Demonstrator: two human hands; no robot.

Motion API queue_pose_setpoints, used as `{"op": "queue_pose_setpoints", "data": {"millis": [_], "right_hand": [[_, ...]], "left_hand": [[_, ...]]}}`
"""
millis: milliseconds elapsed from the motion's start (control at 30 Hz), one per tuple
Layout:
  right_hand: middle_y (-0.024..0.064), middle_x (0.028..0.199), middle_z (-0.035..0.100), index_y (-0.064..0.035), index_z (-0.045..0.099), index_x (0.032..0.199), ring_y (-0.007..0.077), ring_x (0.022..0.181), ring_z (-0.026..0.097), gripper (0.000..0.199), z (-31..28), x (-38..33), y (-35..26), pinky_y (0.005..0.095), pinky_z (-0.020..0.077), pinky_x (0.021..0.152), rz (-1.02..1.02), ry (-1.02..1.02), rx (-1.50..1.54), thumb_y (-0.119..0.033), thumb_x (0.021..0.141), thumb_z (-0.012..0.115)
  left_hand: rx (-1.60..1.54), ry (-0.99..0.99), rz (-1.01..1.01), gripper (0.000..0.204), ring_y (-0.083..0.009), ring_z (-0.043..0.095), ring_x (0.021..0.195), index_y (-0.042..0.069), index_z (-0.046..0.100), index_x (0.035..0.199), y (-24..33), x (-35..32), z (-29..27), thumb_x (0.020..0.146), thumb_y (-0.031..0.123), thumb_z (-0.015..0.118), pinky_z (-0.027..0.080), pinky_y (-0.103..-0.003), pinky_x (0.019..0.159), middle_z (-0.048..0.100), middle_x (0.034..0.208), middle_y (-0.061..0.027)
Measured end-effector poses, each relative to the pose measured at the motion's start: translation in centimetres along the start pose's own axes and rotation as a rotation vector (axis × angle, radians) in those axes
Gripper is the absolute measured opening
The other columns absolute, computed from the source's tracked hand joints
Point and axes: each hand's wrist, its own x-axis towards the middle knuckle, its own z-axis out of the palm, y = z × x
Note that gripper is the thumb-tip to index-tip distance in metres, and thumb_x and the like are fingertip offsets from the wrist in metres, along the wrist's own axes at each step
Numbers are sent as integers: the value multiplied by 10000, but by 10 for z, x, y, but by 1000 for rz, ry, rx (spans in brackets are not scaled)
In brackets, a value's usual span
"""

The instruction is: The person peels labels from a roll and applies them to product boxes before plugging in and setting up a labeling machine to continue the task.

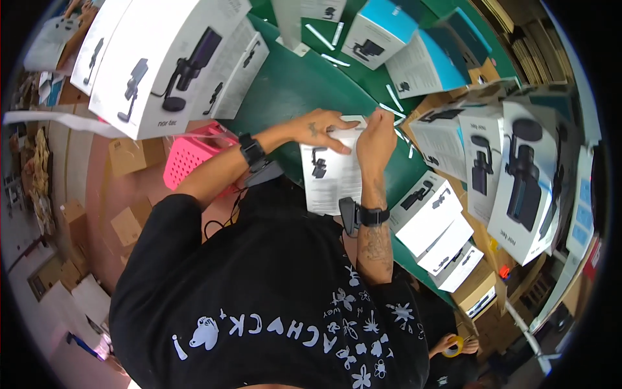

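A white printed product box (332,185) lies in front of me on the green table, with a picture of a black microphone on its face. My left hand (322,131) rests on the far part of this box, its fingers spread and its palm down. At the box's far right edge is my right hand (377,141), closed with the fingers curled in. Whatever the right fingers may hold is hidden. Both wrists wear black straps.
Large white boxes (172,71) stand at left, above a pink basket (194,155). More white boxes (431,214) crowd the right side. Blue-and-white boxes (382,32) and white strips (321,37) lie farther back. Another person's hand holds yellow tape (453,348) at lower right.
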Motion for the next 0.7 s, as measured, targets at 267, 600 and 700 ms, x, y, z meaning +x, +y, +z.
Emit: {"op": "queue_pose_setpoints", "data": {"millis": [267, 600, 700], "right_hand": [[178, 935, 635, -36, 489, 956, 428, 782, 641, 150, 72, 23, 7, 516, 505, 662, -70, -216, -463, -101, 840, 560], [194, 909, 652, -39, 492, 984, 431, 816, 646, 143, 85, 27, 4, 529, 505, 683, -64, -252, -562, -123, 872, 521], [198, 905, 660, -33, 511, 978, 421, 821, 646, 129, 74, 45, 13, 524, 498, 684, -177, -286, -545, -123, 889, 488]], "left_hand": [[-90, 138, -184, 468, -303, 647, 862, 280, 552, 1315, -65, -11, 15, 920, 525, 502, 474, -414, 807, 681, 901, -161], [-80, 260, -163, 393, -351, 640, 808, 189, 686, 1094, -94, -3, 13, 912, 486, 504, 478, -441, 744, 688, 876, -153], [-196, 240, -217, 453, -359, 638, 727, 49, 689, 904, -85, 1, 16, 928, 449, 478, 480, -456, 686, 674, 796, -171]]}}
